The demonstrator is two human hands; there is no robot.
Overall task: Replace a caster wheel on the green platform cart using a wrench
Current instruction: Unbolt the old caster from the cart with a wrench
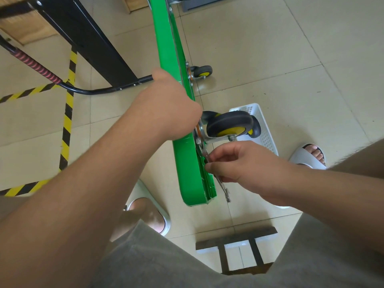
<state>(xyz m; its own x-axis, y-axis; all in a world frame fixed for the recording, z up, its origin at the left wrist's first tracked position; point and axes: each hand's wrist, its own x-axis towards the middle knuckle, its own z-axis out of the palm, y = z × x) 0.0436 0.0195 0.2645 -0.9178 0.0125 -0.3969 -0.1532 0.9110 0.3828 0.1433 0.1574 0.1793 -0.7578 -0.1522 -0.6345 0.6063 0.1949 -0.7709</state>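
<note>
The left hand [166,107] grips the edge of the green platform cart [172,65], which stands on its side. Just below it, the right hand [239,163] pinches the wrench [223,189] beside the caster wheel [229,124]. Seat the wrench squarely and brace the cart firmly, turning in short strokes.

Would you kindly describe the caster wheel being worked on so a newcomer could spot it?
Find the green platform cart standing on edge. Near its closest end, just beyond the right hand holding the wrench, sits the caster wheel. Unlike the farther caster, it overlaps the white basket.
</note>
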